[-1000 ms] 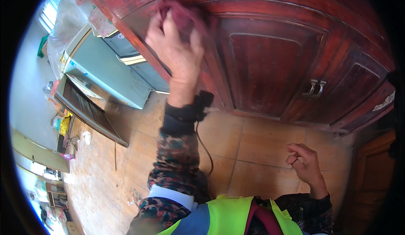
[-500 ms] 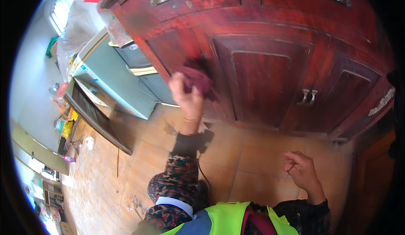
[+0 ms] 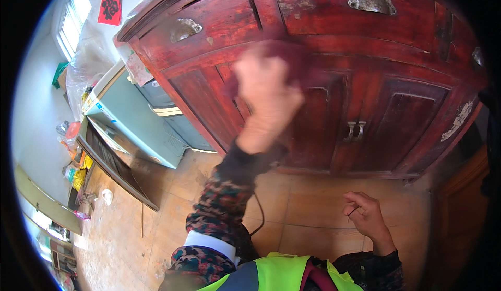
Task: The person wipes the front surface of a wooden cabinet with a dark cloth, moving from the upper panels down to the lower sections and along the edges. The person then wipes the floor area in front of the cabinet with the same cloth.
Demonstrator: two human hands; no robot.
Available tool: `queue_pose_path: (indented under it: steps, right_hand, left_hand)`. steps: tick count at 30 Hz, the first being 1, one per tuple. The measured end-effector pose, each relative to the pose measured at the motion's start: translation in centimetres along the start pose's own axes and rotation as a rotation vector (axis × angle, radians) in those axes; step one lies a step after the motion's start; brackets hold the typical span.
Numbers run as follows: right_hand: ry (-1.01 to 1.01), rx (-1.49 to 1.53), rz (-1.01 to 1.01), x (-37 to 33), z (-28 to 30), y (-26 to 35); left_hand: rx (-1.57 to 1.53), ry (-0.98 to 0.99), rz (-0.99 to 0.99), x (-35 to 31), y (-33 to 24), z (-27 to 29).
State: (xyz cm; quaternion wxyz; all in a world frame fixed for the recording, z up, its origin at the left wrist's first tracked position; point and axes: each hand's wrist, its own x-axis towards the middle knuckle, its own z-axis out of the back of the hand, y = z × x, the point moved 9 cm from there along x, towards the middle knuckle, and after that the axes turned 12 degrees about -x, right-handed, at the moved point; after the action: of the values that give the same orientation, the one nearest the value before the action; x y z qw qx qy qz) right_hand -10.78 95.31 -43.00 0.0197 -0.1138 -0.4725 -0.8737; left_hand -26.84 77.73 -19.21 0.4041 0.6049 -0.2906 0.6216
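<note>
A dark red wooden cabinet (image 3: pixel 308 25) with metal cup pulls and paired door handles fills the upper view. My left hand (image 3: pixel 266 90) reaches up to its front, closed on a bunched maroon cloth (image 3: pixel 300 64). Hand and cloth are smeared by motion, over the upper part of the doors just below the drawers. My right hand (image 3: pixel 368 215) hangs above the tiled floor in front of the cabinet, apart from it, with the fingers curled in. A thin dark line shows at those fingertips; what it is I cannot make out.
A pale blue refrigerator (image 3: pixel 138 119) stands left of the cabinet. A dark-framed panel (image 3: pixel 117 168) leans beside it. Bags and clutter (image 3: pixel 78 173) line the left wall, and a thin cable (image 3: pixel 261 212) curves by my left forearm. A brown wooden piece (image 3: pixel 462 202) borders the right.
My left hand has moved up and to the right with the cloth, from the left door area toward the drawers. My right hand keeps much the same pose. The view has shifted slightly.
</note>
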Motion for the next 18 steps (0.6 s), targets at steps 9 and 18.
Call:
queue_pose_path:
  steps: [9,18]
  right_hand:
    - [0.130,0.020,-0.004,-0.3,-2.2,0.4]
    - [0.061,-0.004,-0.019,0.1,-0.6,-1.0]
  left_hand:
    - [0.131,0.132,0.019,-0.9,6.9,5.8]
    - [-0.153,0.101,-0.057,0.7,-5.0,-4.1]
